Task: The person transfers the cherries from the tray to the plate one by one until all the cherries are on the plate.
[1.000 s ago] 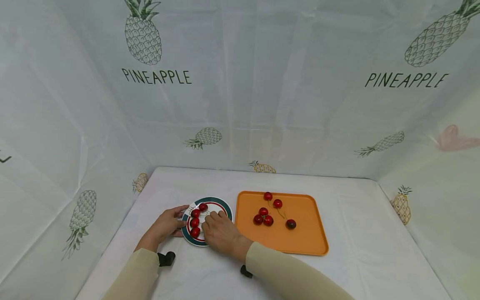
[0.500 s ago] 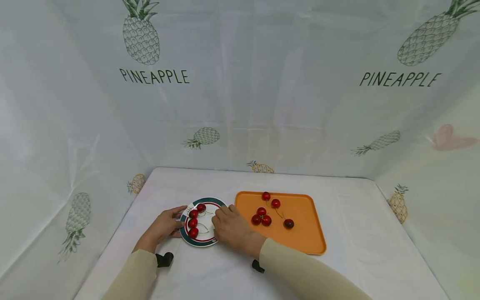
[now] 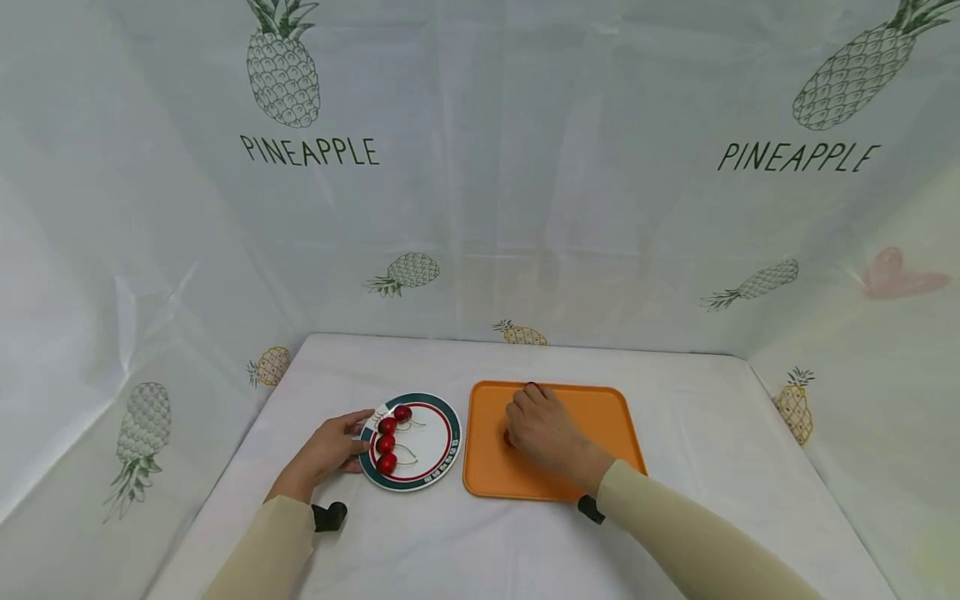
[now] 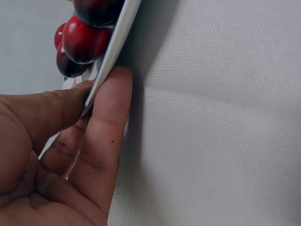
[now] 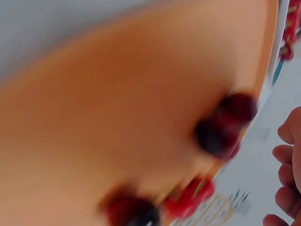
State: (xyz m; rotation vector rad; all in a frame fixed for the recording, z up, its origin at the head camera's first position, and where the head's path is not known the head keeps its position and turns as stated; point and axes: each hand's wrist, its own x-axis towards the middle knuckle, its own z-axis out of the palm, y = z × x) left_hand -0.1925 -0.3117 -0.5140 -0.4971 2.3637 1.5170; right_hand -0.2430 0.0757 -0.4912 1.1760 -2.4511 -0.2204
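Left sleeve (image 3: pixel 266 546): pale beige, long and plain, at the lower left of the head view, softly creased toward the cuff.
Right sleeve (image 3: pixel 697 529): the same pale beige, plain, at the lower right.
Left wrist piece (image 3: pixel 330 517): black, with a rounded, knob-like end, just beside the left cuff.
Right wrist piece (image 3: pixel 591 509): black, small and stubby, just right of the lower middle.
Left hand (image 3: pixel 330 450): bare; up close, creased finger joints and a tiny dark speck on one finger.
Right hand (image 3: pixel 551 433): bare, with rounded fingertips.
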